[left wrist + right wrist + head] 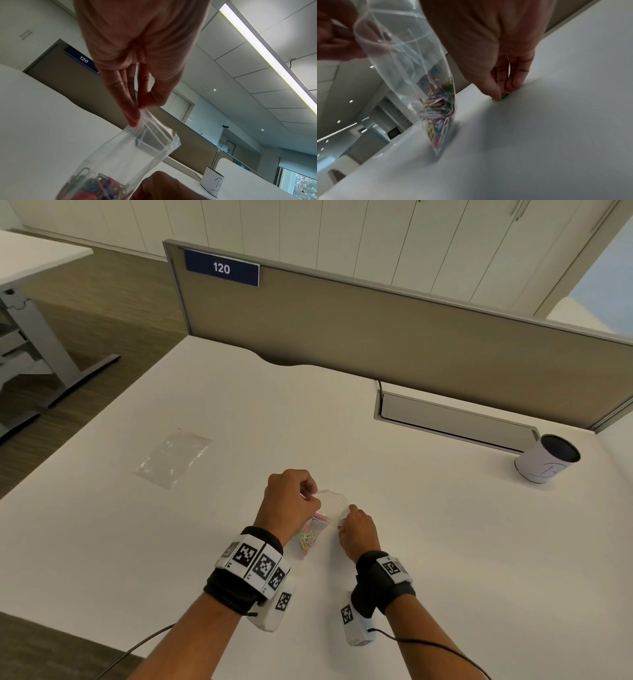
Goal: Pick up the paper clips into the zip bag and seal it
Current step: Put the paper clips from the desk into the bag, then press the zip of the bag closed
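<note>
A clear zip bag [330,503] stands with its bottom on the white table [445,542] and its mouth open. Several coloured paper clips [308,540] lie in its lower part. My left hand [313,501] pinches the bag's top rim [139,108] between thumb and fingers and holds it up. Just right of the bag, my right hand [346,520] points down, and its fingertips [498,98] pinch a green paper clip [506,96] on the table top. In the right wrist view the bag [409,65] and its clips [438,108] hang to the left of that hand.
A second, flat zip bag [173,458] lies at the table's left. A white cup [546,458] stands at the far right, by a cable slot [455,422]. A brown divider panel [376,337] closes the table's back edge.
</note>
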The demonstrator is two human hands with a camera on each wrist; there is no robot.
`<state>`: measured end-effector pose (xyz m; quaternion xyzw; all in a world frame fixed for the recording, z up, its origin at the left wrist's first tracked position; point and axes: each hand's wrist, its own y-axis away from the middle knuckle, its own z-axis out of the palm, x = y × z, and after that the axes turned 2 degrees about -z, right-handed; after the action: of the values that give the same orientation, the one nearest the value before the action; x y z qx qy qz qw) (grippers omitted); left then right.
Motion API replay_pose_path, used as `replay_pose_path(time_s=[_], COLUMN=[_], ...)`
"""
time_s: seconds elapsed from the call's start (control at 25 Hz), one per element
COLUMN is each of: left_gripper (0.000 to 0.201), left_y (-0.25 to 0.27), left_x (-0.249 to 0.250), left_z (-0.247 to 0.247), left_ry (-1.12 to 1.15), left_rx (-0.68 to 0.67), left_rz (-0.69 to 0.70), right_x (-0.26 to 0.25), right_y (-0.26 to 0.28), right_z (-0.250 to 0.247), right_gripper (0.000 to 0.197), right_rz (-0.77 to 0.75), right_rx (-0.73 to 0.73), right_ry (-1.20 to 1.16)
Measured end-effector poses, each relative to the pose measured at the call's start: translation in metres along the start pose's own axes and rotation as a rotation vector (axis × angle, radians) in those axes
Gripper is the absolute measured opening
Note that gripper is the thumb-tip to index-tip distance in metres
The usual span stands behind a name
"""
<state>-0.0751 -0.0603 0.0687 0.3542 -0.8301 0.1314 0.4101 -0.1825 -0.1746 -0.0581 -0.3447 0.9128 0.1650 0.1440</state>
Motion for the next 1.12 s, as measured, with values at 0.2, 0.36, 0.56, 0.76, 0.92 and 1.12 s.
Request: replay_pose_path(time_s=[0.2,0.36,0.56,0.76,0.92,1.12], left_gripper=[0.009,0.009,0.009,0.01,0.009,0.014], left_y=[0.0,0.001,0.001,0.001,0.001,-0.002], left_x=[0.003,0.004,0.001,0.004,0.005,-0.001], left_z=[0.0,0.0,0.0,0.004,0.005,0.004], left_ry=[-0.004,0.007,0.015,0.024,0.045,0.08], left_rx=[-0.003,-0.005,-0.003,-0.023,-0.02,0.044], left_rz=[0.008,0.014,-0.002,0.0,0.011,0.019], right_x=[-0.006,0.0,0.0,-0.027,-0.034,-0.04], right_y=[0.012,0.017,0.04,0.05,0.046,0.058], right_z=[-0.001,-0.012,-0.074,-0.118,-0.113,-0.111], right_gripper=[0.034,0.027,0.017,0.017,0.02,0.032], right_rz=[-0.095,0.032,0.157,-0.204,-0.3,-0.273], right_rx=[0.007,0.083,0.249,0.215,0.115,0.143], right_ry=[0.126,-0.124,-1.077,-0.778,-0.325,-0.26])
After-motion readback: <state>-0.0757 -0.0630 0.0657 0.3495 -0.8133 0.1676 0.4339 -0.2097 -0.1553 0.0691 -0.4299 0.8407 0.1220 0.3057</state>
